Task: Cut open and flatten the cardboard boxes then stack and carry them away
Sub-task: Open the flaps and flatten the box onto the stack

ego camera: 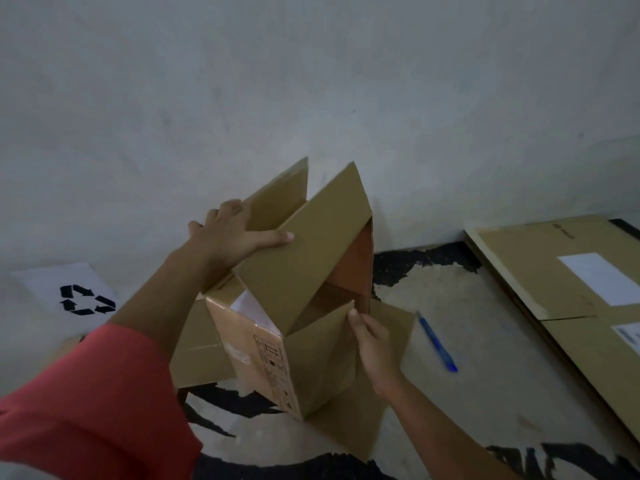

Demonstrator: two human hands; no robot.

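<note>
The box sits on the floor by the wall, not flat yet. The left grip lies flat on a tall flap, fingers spread. The right grip pinches the short flap. If the left one pushes too hard, I think the box could tip over or a flap could rip. Its open mouth points up toward the wall, and its long way leans there too.

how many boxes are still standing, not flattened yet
1: the open box in the middle, left hand on its raised flap, right hand pinching a lower flap. Flattened cardboard lies at right; others may be out of view.
</note>
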